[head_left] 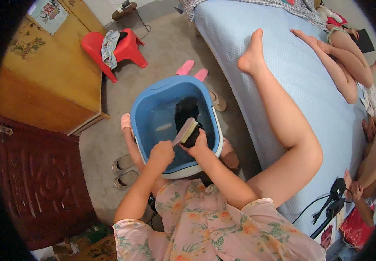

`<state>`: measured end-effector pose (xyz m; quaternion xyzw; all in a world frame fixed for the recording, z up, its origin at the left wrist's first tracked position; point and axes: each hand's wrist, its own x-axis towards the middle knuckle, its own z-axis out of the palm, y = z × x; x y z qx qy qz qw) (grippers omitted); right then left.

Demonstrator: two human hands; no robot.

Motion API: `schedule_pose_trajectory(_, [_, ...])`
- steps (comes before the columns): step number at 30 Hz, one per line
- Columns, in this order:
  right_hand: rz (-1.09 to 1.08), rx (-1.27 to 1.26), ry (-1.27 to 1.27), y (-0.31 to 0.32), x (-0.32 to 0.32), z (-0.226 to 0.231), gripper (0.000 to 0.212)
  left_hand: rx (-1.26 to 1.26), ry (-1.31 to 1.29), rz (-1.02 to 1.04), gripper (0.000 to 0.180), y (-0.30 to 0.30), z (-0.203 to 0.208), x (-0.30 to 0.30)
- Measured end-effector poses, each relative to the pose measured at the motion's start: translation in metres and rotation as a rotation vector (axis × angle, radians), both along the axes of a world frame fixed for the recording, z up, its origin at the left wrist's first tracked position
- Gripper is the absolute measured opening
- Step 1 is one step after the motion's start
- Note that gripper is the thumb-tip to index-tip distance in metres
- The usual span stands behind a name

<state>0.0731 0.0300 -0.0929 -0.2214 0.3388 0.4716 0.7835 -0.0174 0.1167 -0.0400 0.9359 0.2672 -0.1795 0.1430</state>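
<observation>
A blue plastic basin [146,104] with water stands on the floor between my knees. My left hand [162,153] grips the grey handle of a scrub brush [187,129], whose pale bristles lie against a black shoe [186,109]. My right hand [199,143] holds that shoe by its near end over the basin. A small pale object [164,127] floats in the water, left of the shoe.
A bed with a light blue cover [301,82] fills the right side; a bare leg [279,108] rests across it and other people sit farther right. A red stool [122,50] with cloth, a wooden cabinet [53,82], pink slippers [192,69] and sandals [125,172] surround the basin.
</observation>
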Motion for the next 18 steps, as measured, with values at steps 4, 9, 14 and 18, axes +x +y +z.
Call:
schedule_pose_trajectory(4, [0.068, -0.064, -0.016, -0.001, 0.002, 0.000, 0.046, -0.027, 0.072, 0.052, 0.016, 0.021, -0.015, 0.029])
schedule_pose_trajectory(9, [0.051, -0.064, 0.022, 0.001, 0.003, -0.005, 0.047, 0.103, -0.003, 0.129, 0.018, 0.044, -0.056, 0.065])
schedule_pose_trajectory(14, [0.035, -0.075, 0.014, 0.003, 0.003, -0.012, 0.046, 0.061, 0.204, 0.174, 0.021, 0.068, -0.071, 0.102])
schedule_pose_trajectory(18, [0.065, -0.035, 0.025, 0.003, 0.004, -0.003, 0.045, -0.063, 0.320, 0.132, 0.025, 0.090, -0.086, 0.099])
